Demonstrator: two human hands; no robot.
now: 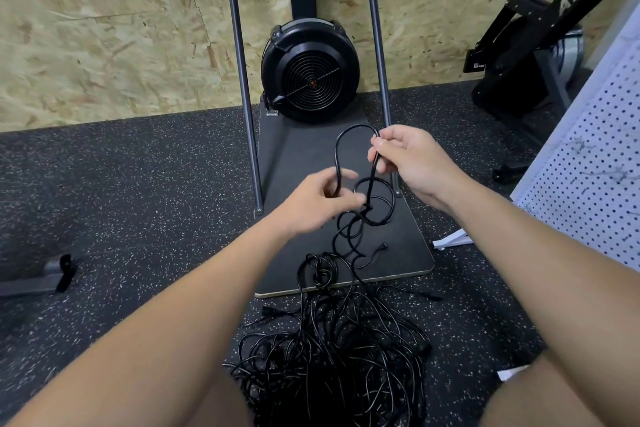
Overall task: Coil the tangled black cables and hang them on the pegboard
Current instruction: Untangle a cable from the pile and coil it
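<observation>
Cable (349, 135) loops between our hands: left hand (322, 199) pinches one side, right hand (408, 159) grips the other; its tail drops into the tangle (332, 350) on the floor, pegboard (595, 166) at right

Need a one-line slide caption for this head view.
Both hands, left hand and right hand, hold a loop of black cable lifted from the tangled pile on the floor; pegboard at right.

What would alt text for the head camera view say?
Both hands lift a loop of black cable: the left hand and right hand each pinch a side. Below, a tangled cable pile lies on the floor; a white pegboard stands at right.
</observation>
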